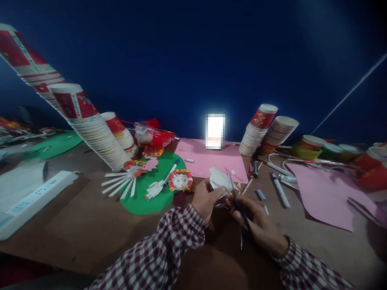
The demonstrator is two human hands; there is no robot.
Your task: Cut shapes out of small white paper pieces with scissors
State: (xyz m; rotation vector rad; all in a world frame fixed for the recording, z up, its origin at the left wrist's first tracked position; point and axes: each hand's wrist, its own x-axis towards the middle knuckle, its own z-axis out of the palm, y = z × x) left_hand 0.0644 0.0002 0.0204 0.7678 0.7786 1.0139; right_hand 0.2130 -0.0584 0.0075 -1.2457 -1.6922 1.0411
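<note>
My left hand (206,198) pinches a white piece of cut paper (219,178) just above the brown table (90,225). My right hand (260,225) is closed round a pair of dark scissors (237,199), whose blades point up into the paper's right edge. Both hands sit near the table's front middle, below a pink sheet (211,159). Both sleeves are red-and-white checked.
Tilted stacks of red-printed paper cups (90,129) stand at left, two shorter stacks (266,131) at back right. A green disc (151,189) carries paper cut-outs and a marker. A white power strip (33,199) lies far left. Pens (280,190), another pink sheet (326,193) and coloured cups (308,147) lie right.
</note>
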